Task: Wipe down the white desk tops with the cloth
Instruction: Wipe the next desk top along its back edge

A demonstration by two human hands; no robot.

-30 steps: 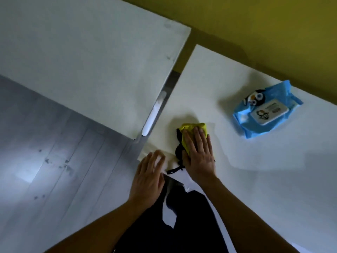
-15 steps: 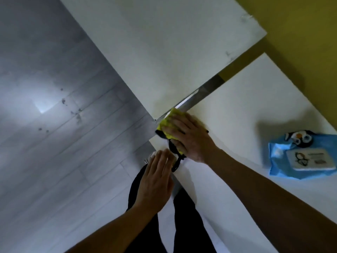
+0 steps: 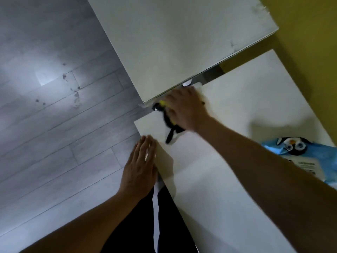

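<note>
Smooth matt white laminate desk tops (image 3: 209, 179), soft yellow cloth with black trim (image 3: 166, 114), glossy crinkled blue plastic wipes pack (image 3: 310, 157), grey wood-grain plank floor (image 3: 54, 125) with sheen

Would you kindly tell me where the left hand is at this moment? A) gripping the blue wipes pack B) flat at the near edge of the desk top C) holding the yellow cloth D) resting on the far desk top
B: the left hand lies with straight fingers at the edge of the near desk top, while the right hand covers the yellow cloth.
</note>
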